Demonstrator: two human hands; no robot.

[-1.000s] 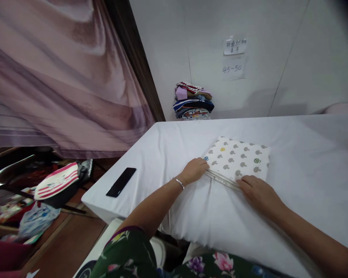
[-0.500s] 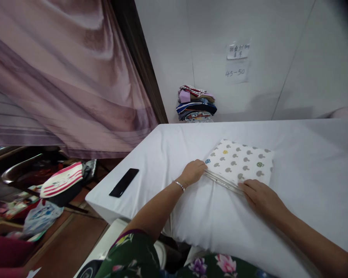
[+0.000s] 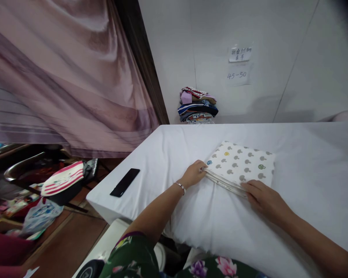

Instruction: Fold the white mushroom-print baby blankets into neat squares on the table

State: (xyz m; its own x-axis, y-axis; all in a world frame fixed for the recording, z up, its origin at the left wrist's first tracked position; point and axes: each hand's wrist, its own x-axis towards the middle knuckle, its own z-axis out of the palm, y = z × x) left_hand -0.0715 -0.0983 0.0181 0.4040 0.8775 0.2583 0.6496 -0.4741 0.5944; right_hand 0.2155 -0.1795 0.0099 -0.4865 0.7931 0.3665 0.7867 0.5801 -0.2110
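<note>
A white folded cloth with grey mushroom-like prints and a few blue, yellow and green ones lies on the white-covered table. Its layered near edge faces me. At the near left corner, my left hand is closed on the layers, thumb and fingers pinched together. My right hand grips the near right corner in the same way, with its fingers on top. The thumb of the right hand is mostly hidden.
A black phone lies near the table's left edge. Behind the table, a stack of folded fabrics stands against the wall, where paper notes hang. A pink curtain drapes on the left, above a cluttered chair.
Both hands keep hold of the cloth's near corners, and its layered edge looks slightly more raised. The whole view has shifted a little.
</note>
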